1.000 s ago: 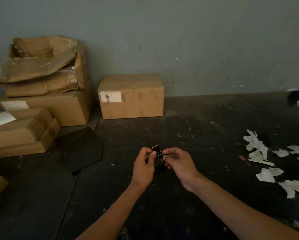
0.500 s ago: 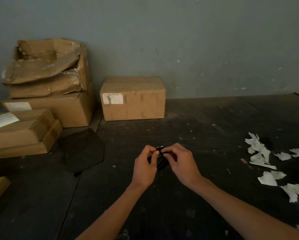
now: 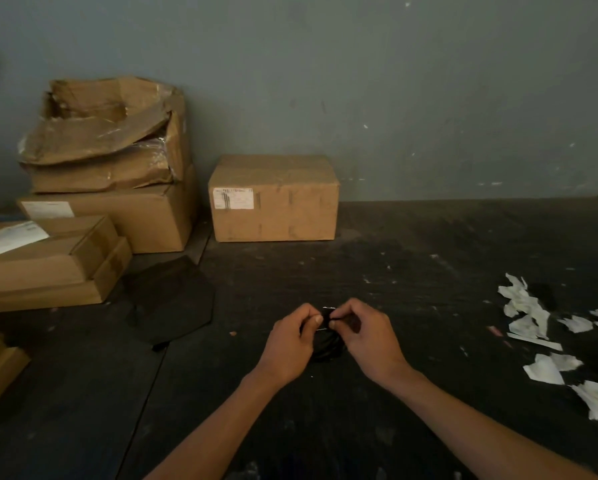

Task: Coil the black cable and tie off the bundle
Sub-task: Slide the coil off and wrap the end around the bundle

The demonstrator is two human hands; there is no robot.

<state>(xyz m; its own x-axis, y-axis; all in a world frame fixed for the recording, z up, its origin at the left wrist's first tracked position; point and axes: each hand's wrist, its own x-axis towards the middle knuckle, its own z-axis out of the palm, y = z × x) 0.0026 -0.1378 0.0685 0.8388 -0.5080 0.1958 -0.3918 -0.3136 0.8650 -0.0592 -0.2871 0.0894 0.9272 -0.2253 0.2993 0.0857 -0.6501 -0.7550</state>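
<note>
The black cable [image 3: 327,346] is a small coiled bundle held between both hands above the dark table [image 3: 411,271]. My left hand [image 3: 287,344] grips the bundle's left side, thumb and fingers curled at its top. My right hand [image 3: 363,336] pinches the top of the bundle, where a thin pale tie [image 3: 325,308] shows between the fingertips. Most of the coil is hidden behind my fingers; only its lower loops show.
A closed cardboard box [image 3: 273,199] stands at the back wall. Stacked and crushed cardboard boxes [image 3: 93,188] fill the left. A flat black sheet [image 3: 171,303] lies left of my hands. Several torn white paper scraps [image 3: 547,337] are scattered at the right.
Both hands have drawn closer together around the top of the bundle. The cable's plug end that stood up between them a second ago is now hidden by my fingers.
</note>
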